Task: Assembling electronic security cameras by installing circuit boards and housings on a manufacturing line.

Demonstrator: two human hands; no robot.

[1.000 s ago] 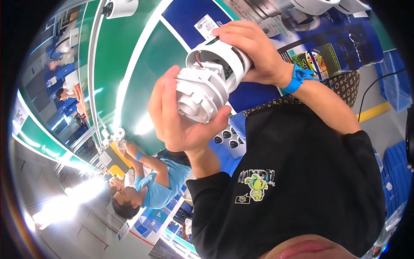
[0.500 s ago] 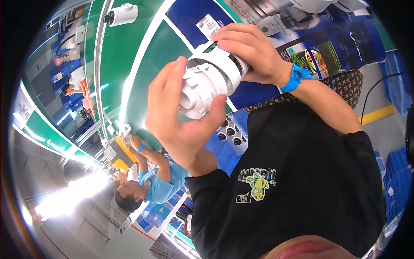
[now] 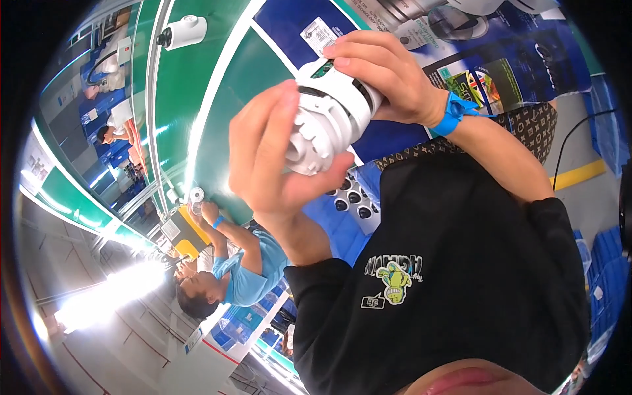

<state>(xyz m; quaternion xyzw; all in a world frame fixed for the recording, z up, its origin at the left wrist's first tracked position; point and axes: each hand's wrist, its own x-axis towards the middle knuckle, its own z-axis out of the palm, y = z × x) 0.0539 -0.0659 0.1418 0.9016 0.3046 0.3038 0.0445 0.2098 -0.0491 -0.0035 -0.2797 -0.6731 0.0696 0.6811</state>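
Both of my hands hold a white cylindrical device (image 3: 339, 115) up in front of my black shirt. My left hand (image 3: 273, 158) wraps around its ribbed white end (image 3: 309, 141), thumb underneath and fingers over the top. My right hand (image 3: 385, 76), with a blue wristband (image 3: 454, 112), grips the smooth body at the other end, fingertips beside a small dark strip. The device lies tilted, with its ribbed end lower left.
A blue tray (image 3: 342, 224) with several dark round parts lies behind my hands. A white bullet-shaped camera (image 3: 184, 31) is at upper left. A co-worker in a light blue shirt (image 3: 253, 273) handles a small white part. Blue crates (image 3: 609, 283) stand at right.
My left hand has closed further over the ribbed end, its fingers now covering more of it. The device has shifted slightly up and right in the view.
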